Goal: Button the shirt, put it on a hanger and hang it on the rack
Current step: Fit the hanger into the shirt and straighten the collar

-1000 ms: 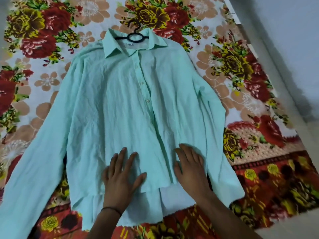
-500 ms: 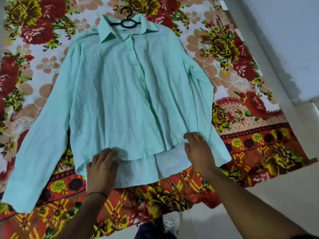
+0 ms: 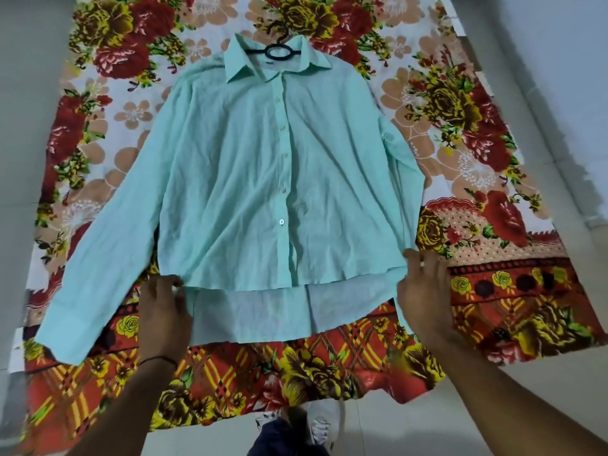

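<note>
The shirt [image 3: 250,192], pale green, lies flat and front up, its long axis running straight away from the person: hem nearest, collar [image 3: 243,65] farthest. The buttons [image 3: 281,221] down the front look done up as far as the lowest one that shows; below it the two front edges part a little. A black hanger [image 3: 279,52] sits inside the collar, its hook poking out beyond it and pointing away. No rack is in view.

The left hand [image 3: 164,311] pinches the near left corner of the front hem, fingers curled on the cloth. The right hand [image 3: 424,291] grips the side edge at the near right corner, fingers curled round it. Both hands are at the hem end, so the hanger lies a whole shirt-length away, roughly midway between them, with neither hand plainly nearer. To lift the shirt by the hook, I judge, one hand must let go and reach across the whole garment.

One sleeve [image 3: 98,274] spreads out on a slant to the left; the other lies close along the right side. The longer back panel shows below the front hem, between the hands.

Under it all is a flowered sheet [image 3: 460,110] spread on a pale floor [image 3: 543,406]; the person's shoes [image 3: 324,422] stand at its near edge
</note>
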`<control>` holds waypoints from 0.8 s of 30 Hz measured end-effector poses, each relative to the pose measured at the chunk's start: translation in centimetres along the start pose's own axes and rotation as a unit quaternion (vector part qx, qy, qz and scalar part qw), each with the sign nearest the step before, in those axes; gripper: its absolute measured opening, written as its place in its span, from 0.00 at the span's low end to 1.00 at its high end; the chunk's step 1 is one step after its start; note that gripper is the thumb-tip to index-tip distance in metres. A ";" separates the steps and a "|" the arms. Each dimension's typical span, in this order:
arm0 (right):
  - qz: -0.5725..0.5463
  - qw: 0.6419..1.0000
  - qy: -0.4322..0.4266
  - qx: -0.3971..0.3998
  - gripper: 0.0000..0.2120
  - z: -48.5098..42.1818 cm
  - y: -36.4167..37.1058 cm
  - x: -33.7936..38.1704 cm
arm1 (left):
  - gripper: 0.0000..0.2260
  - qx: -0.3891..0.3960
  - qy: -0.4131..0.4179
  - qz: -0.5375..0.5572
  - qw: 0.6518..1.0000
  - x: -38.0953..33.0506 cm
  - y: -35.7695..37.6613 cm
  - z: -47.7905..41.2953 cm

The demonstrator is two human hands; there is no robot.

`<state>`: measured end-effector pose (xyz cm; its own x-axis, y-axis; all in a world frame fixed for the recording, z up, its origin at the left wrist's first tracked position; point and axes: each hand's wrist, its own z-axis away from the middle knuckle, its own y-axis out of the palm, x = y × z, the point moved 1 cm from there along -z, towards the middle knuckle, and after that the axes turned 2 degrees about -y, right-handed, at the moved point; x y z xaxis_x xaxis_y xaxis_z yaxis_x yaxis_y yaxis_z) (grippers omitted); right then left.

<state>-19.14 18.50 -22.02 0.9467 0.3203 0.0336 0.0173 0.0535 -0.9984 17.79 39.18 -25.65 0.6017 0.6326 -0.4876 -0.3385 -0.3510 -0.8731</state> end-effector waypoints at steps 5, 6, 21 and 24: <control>-0.182 0.976 -0.089 0.080 0.04 0.2 0.9 7.9 | 0.11 0.048 0.027 0.059 0.997 -5.5 1.2 1.7; -0.276 0.953 -0.017 0.127 0.12 0.2 1.2 9.3 | 0.06 0.069 -0.029 0.121 0.990 -6.7 1.6 2.0; -0.634 0.592 0.489 0.094 0.08 1.0 5.1 12.4 | 0.06 0.152 -0.496 0.513 0.684 -10.9 4.8 1.9; -0.634 0.608 0.467 0.103 0.10 0.3 5.1 12.9 | 0.14 0.172 -0.507 0.464 0.705 -11.5 5.0 1.6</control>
<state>-6.96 23.15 -26.64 -0.0150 -0.7735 0.6336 0.9738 -0.1551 -0.1662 7.99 31.29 -24.39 -0.7630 0.4704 -0.4433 -0.5072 -0.8609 -0.0405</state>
